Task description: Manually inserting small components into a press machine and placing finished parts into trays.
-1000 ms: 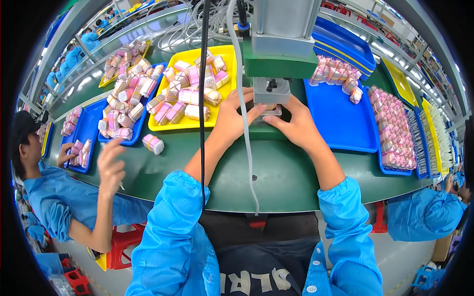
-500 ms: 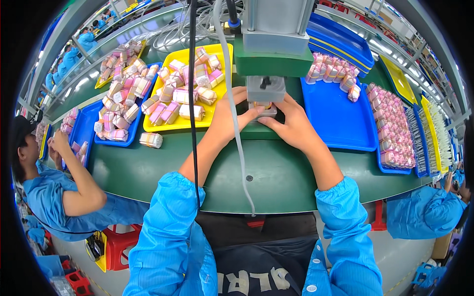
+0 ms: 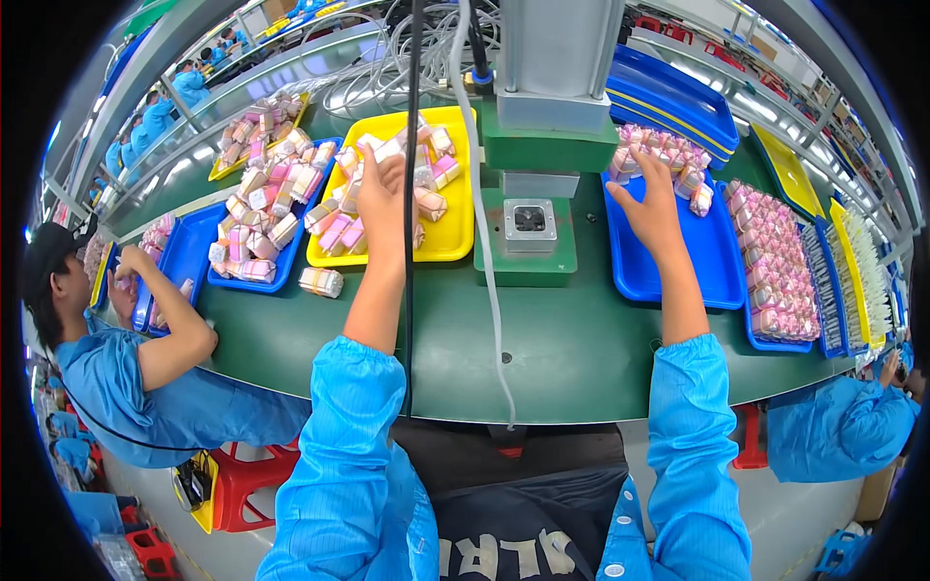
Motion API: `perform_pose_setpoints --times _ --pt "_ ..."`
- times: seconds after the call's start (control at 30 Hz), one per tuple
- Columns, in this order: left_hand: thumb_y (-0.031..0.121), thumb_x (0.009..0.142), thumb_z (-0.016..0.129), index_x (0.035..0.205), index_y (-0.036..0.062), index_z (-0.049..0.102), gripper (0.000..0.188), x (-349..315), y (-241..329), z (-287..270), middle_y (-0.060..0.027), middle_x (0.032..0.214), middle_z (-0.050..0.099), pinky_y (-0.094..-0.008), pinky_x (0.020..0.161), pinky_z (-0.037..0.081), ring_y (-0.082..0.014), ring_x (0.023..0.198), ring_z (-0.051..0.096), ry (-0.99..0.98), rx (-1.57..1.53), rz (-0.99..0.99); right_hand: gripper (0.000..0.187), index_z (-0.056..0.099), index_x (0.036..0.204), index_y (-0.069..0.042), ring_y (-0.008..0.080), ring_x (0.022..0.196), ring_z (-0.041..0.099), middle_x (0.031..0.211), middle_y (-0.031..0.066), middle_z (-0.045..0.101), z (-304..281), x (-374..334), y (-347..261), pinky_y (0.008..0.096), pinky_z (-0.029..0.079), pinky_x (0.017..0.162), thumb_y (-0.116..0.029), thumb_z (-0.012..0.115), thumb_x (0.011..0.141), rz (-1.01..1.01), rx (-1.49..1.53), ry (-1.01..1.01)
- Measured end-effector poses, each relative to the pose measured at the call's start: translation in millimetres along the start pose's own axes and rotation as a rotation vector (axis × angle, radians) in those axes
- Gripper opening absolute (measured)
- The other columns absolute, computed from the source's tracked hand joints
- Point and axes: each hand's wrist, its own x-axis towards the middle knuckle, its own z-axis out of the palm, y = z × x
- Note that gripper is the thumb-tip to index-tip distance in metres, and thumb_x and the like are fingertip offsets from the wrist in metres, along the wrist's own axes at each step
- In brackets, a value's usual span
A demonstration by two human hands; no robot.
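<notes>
My left hand is raised over the yellow tray, thumb apart from slightly curled fingers, with nothing visible in it. Small pink-and-cream wrapped blocks lie loosely in that tray. My right hand is over the blue tray, thumb and fingers spread beside a row of similar wrapped blocks; it partly hides the row's left end. Between my hands stands a press. Under its head, a square metal fixture with a dark round centre sits on a green base.
A single wrapped block lies on the green table. More blocks fill a blue tray at left and a packed tray at right. A black cable and grey hose hang in front. A co-worker sits at left.
Both hands have left the press fixture and moved apart, the left to the yellow tray, the right to the blue tray. The fixture is now uncovered. The view has shifted slightly.
</notes>
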Motion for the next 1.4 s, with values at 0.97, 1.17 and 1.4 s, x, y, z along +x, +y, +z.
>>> perform_pose_setpoints --times 0.97,1.17,1.4 --pt "0.012 0.075 0.084 0.116 -0.0012 0.063 0.048 -61 67 -56 -0.0031 0.097 0.062 -0.0244 0.07 0.048 -0.0093 0.085 0.059 -0.4 0.439 0.137 0.059 0.054 0.132 -0.003 0.0279 0.113 0.057 0.124 0.015 0.059 0 -25 -75 0.0386 0.045 0.097 -0.015 0.078 0.08 -0.021 0.232 -0.032" --pt "0.023 0.073 0.084 0.103 -0.0034 0.068 0.043 -40 46 43 -0.0081 0.084 0.067 -0.0275 0.07 0.05 -0.0147 0.078 0.064 -0.601 0.124 -0.045 0.043 0.064 0.12 -0.002 0.0285 0.112 0.058 0.121 0.0135 0.064 1 -35 -102 0.0381 0.046 0.095 -0.023 0.074 0.084 -0.038 0.477 -0.401" --pt "0.023 0.088 0.076 0.11 -0.0024 0.068 0.035 -45 48 58 -0.0029 0.088 0.069 -0.0262 0.073 0.051 -0.0109 0.082 0.064 -0.711 -0.044 -0.154 0.034 0.066 0.119 -0.004 0.0268 0.106 0.058 0.108 0.0114 0.068 4 -30 -92 0.0375 0.047 0.088 -0.02 0.069 0.089 0.042 0.589 -0.357"
